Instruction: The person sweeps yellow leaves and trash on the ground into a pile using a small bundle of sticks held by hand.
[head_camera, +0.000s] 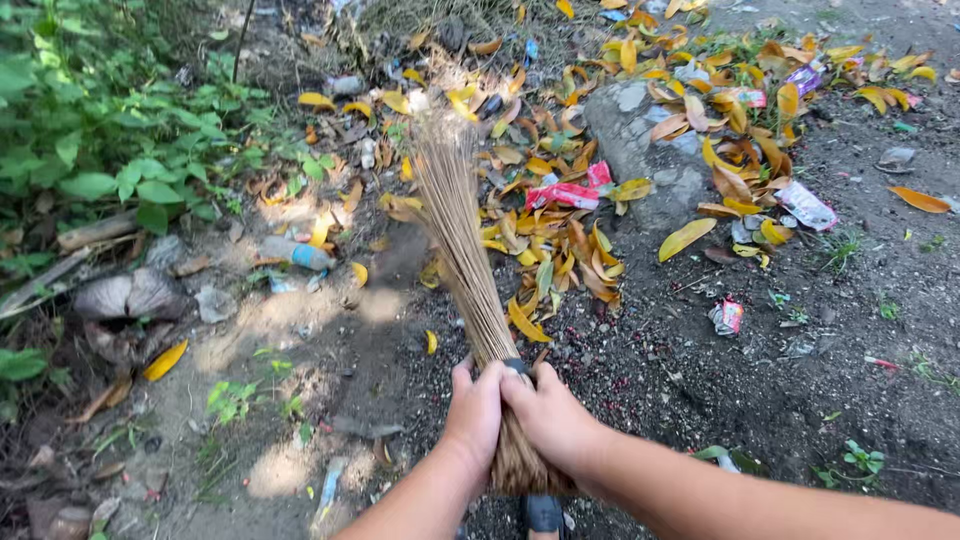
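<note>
We gripped a stick broom (470, 260) with both hands, our left hand (475, 415) and right hand (548, 418) side by side and touching, fingers curled tight around the bound end of the bundle near our body. The stiff bristles pointed away from us, their tips reaching a scatter of yellow and orange fallen leaves (560, 250) on the dark soil (700, 370).

By our judgement the sweeping was at an early or middle stage. The strip of ground nearest our feet looked mostly bare of leaves, but a thick drift lay ahead around a grey rock (640, 150) and farther up toward the top right of the frame. Litter was mixed in: a red and white wrapper (565, 192) lay just beside the rock, another small wrapper (728, 316) sat apart on the soil, and a flattened plastic bottle (295, 252) rested to the left of the bristles. Green plants (100, 130) bordered the left side. No gathered pile was visible, so most of the clearing appeared to remain.
</note>
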